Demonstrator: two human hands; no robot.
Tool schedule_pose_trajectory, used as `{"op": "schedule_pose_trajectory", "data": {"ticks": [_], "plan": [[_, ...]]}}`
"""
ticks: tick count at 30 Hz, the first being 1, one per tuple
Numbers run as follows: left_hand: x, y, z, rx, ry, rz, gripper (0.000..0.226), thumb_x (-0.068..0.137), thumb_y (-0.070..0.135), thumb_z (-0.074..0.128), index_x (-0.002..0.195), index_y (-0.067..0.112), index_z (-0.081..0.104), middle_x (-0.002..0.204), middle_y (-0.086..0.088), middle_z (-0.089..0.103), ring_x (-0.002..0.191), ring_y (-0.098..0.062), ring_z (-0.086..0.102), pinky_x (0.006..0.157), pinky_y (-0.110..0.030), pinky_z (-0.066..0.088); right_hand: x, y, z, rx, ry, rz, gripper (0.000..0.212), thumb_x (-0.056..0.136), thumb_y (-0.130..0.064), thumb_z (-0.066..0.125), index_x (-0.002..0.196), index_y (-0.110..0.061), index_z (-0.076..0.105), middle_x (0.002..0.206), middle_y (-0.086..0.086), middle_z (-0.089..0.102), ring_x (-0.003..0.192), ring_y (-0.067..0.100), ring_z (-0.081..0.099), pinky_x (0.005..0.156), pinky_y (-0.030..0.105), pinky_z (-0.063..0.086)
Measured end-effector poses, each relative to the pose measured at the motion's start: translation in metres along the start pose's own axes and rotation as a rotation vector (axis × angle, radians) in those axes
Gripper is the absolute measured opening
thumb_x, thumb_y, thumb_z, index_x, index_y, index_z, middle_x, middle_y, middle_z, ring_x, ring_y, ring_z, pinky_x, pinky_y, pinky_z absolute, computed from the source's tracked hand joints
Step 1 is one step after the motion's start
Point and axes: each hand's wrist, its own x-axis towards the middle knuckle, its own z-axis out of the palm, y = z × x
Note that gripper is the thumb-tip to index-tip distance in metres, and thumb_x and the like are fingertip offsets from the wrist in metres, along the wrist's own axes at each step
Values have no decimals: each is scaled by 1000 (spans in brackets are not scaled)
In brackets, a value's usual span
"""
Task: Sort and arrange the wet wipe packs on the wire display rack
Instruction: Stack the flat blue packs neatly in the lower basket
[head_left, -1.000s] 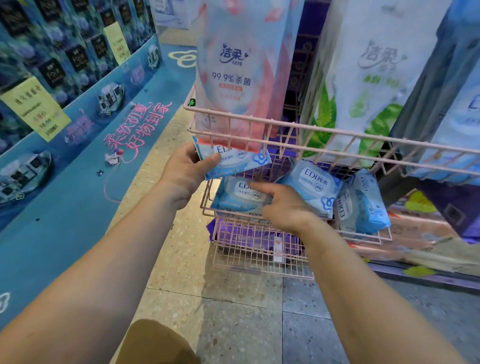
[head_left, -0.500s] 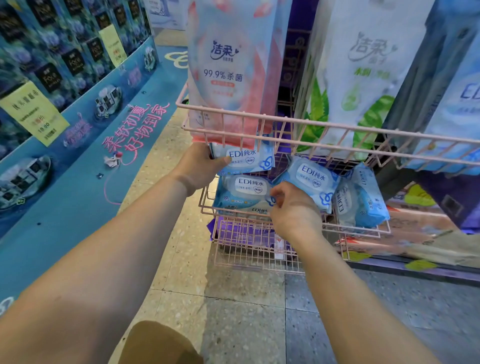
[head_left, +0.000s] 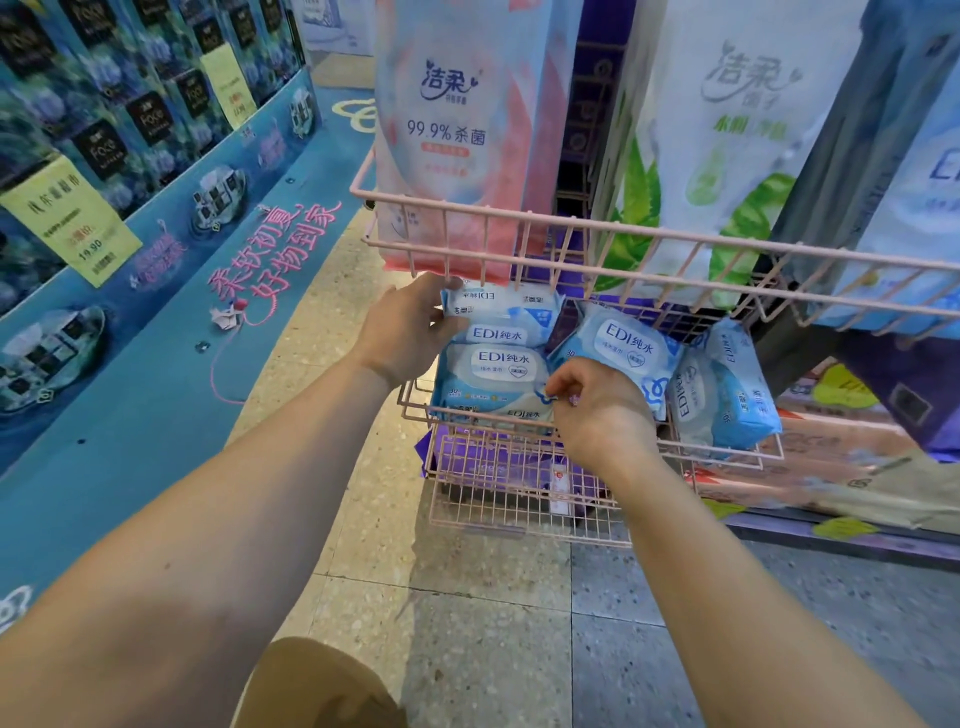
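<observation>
Our left hand (head_left: 410, 327) grips the left end of the top pack (head_left: 501, 317) on a short stack at the left of the middle wire shelf (head_left: 769, 457), while our right hand (head_left: 597, 405) pinches the right front corner of the pack below (head_left: 493, 384). Both packs lie long side left to right between our hands. Just to the right, nearer our right hand, a tilted pack (head_left: 623, 348) and two on edge (head_left: 727, 389) look yet unsorted.
</observation>
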Motion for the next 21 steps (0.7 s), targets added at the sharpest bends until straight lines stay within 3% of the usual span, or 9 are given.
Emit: {"op": "schedule_pose_trajectory", "data": {"ticks": [5,9,10,12,14,16,18,21], "plan": [[-4,1,7,128,76,63,47,86,27,66,129,11,55,114,-14,65,103,-32,61,99,-40,42,-1,1,0,47,-22,10,19,91,-15,51,95,-32,60,96,-12,63,80,15,60,66,28,51],[-7,-5,17,116,172,6,61,75,35,76,129,16,56,127,-16,49,119,-33,46,104,-34,34,-8,7,-10,146,3,-47,17,90,-20,56,99,-29,67,94,-11,63,82,12,60,72,26,52],[-8,-4,16,112,179,-22,62,73,37,78,127,15,55,126,-16,47,120,-33,44,105,-34,33,-13,12,-17,171,97,-79,16,88,-20,60,99,-27,68,95,-10,62,88,13,60,76,25,50],[-12,3,13,89,228,-85,64,69,37,80,120,11,54,122,-17,46,116,-34,43,102,-35,34,-21,31,-35,107,443,-118,20,83,-23,67,103,-23,69,102,1,62,100,24,58,85,31,45],[-22,19,15,55,344,-94,62,67,36,81,115,5,56,120,-20,48,115,-35,44,99,-36,34,-26,54,-59,-56,684,6,42,77,-36,71,114,-19,64,114,14,60,110,37,51,90,40,41],[-33,43,24,29,410,14,61,68,33,81,116,4,58,119,-23,52,114,-36,46,98,-33,34,-24,75,-77,-202,499,284,69,70,-57,69,125,-18,53,130,17,50,123,38,41,99,47,34],[-38,70,38,-1,262,99,57,73,32,77,121,10,58,125,-19,53,118,-33,45,100,-28,31,-20,88,-83,-290,262,449,82,67,-70,63,127,-16,49,136,18,45,128,37,36,103,50,30],[-32,101,65,14,-21,133,62,79,31,72,134,19,49,139,-10,43,129,-26,39,106,-24,27,-15,95,-87,-229,286,385,72,69,-66,63,119,-14,58,126,16,52,122,37,41,99,48,34]]}}
